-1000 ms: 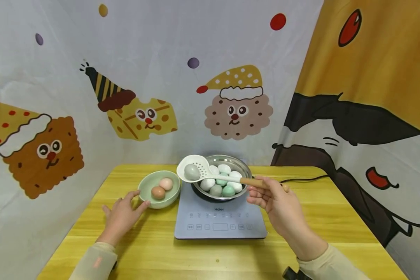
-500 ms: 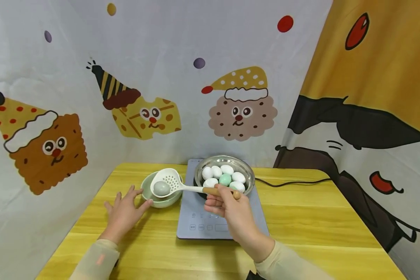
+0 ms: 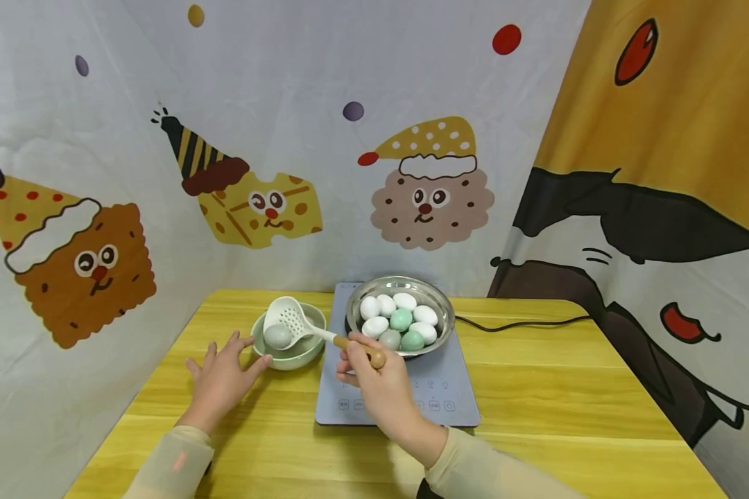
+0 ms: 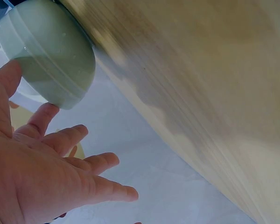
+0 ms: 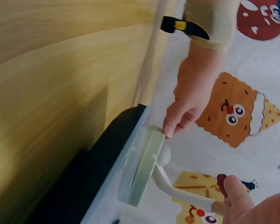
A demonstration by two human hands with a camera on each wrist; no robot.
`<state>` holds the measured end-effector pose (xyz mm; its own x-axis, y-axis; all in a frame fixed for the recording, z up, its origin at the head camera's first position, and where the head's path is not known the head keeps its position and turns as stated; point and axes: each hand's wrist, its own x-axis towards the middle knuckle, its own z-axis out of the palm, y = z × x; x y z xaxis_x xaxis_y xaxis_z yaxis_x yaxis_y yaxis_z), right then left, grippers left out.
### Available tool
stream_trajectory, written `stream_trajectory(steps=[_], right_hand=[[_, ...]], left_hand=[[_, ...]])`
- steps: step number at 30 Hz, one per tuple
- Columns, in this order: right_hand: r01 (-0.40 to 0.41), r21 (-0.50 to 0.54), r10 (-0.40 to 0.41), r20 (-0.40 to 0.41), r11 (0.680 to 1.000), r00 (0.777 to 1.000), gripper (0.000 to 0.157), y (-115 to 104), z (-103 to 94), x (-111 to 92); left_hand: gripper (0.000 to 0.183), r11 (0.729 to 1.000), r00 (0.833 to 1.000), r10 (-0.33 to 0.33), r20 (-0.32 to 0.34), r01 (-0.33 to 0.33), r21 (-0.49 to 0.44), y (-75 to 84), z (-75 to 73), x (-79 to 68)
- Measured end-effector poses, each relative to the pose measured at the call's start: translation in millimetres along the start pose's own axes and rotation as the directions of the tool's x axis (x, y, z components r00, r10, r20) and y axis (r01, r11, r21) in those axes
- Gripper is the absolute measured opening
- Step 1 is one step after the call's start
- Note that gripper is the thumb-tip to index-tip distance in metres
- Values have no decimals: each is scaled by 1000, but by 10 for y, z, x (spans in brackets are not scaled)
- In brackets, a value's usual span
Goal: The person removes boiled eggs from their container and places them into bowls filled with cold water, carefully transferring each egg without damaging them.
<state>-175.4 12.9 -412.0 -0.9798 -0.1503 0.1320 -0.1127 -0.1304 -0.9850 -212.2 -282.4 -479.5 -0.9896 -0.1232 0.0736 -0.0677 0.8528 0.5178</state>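
Note:
My right hand [image 3: 383, 388] grips the wooden handle of a white slotted ladle [image 3: 291, 320]. The ladle's bowl is tilted over a pale green bowl [image 3: 299, 360], with a greyish-green egg [image 3: 279, 336] in it. Whether the ladle touches the green bowl I cannot tell. My left hand [image 3: 221, 381] stands at the bowl's left side, fingers spread. In the left wrist view, the thumb and one fingertip touch the wall of the bowl [image 4: 51, 51]. The ladle hides what lies inside that bowl. In the right wrist view, the egg [image 5: 164, 155] shows above the bowl's rim.
A metal pan [image 3: 433, 294] holding several white and green eggs [image 3: 401, 319] stands on a grey induction cooker [image 3: 462, 388]. Its black cord [image 3: 518, 326] runs right across the wooden table [image 3: 562, 388]. A printed curtain [image 3: 337, 208] hangs close behind the table.
My right hand has carried the ladle and its egg left from above the pan to the green bowl, tilting it. The left hand has kept its place at the bowl.

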Motion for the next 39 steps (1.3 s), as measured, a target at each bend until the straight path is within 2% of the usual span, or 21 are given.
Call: stream_trajectory(steps=[3,6,8,10,12,13,15,17,19,20,21,23,24,25,26,29,31,33,34,37,39], right_hand=[[69,-111,-65,41,991,997,43,41,28,-45],[173,-260,-158,80,950,984,40,91,30,-91],[289,-363,-262,123,886,957,38,130,18,-106],[428,-444,-382,193,787,904,36,170,-5,-103],[573,-498,-497,291,651,817,36,201,-42,-92],[646,-513,-552,346,566,759,36,209,-65,-84],[761,-515,-630,452,394,632,36,201,-119,-72],[845,-484,-680,542,227,493,35,149,-186,-59],[898,-433,-717,600,82,355,35,49,-270,-47],[913,-406,-729,618,25,295,35,-16,-322,-41],[923,-384,-737,629,-20,245,35,-92,-386,-38],[931,-357,-747,639,-77,183,34,-259,-554,-36],[932,-354,-752,636,-85,173,35,-338,-659,-35],[934,-350,-756,631,-75,175,36,-414,-773,-36],[930,-362,-761,619,-56,195,37,-483,-896,-43],[895,-442,-778,542,57,317,39,-642,-1293,-77],[853,-503,-775,480,141,411,39,-710,-1527,-111],[809,-555,-756,441,193,483,39,-756,-1720,-150],[800,-564,-748,437,205,500,37,-773,-1792,-166],[808,-548,-716,475,216,513,34,-838,-1961,-222],[825,-524,-710,499,210,498,33,-887,-2054,-259]], left_hand=[[71,1000,1000,-3,2,3,4,2,-1,3],[72,1000,1000,-6,6,6,-1,9,-6,4],[72,1000,1000,-7,9,7,-3,12,-9,4],[74,1000,1000,-7,12,7,-2,15,-17,4],[75,1000,1000,-6,14,6,3,16,-23,3],[75,1000,1000,-7,14,7,6,17,-24,1],[75,1000,1000,-6,13,5,11,18,-27,-1],[74,1000,1000,-3,10,3,11,19,-29,-4],[73,1000,1000,0,9,0,7,19,-30,-6],[73,1000,1000,2,10,-2,6,20,-33,-6],[73,1000,1000,4,10,-5,5,20,-34,-6],[72,1000,1000,6,12,-6,4,20,-31,-5],[72,1000,1000,5,14,-5,6,19,-29,-5],[72,1000,1000,5,16,-5,7,19,-28,-4],[73,1000,1000,5,19,-5,8,17,-28,-2],[75,1000,1000,-1,27,1,6,7,-32,0],[77,1000,999,-6,31,5,6,-1,-45,0],[78,1000,999,-13,33,13,12,-6,-54,-5],[78,1000,999,-16,34,16,16,-4,-57,-7],[77,999,999,-20,42,19,30,12,-51,-13],[78,999,999,-15,41,14,32,30,-44,-12]])
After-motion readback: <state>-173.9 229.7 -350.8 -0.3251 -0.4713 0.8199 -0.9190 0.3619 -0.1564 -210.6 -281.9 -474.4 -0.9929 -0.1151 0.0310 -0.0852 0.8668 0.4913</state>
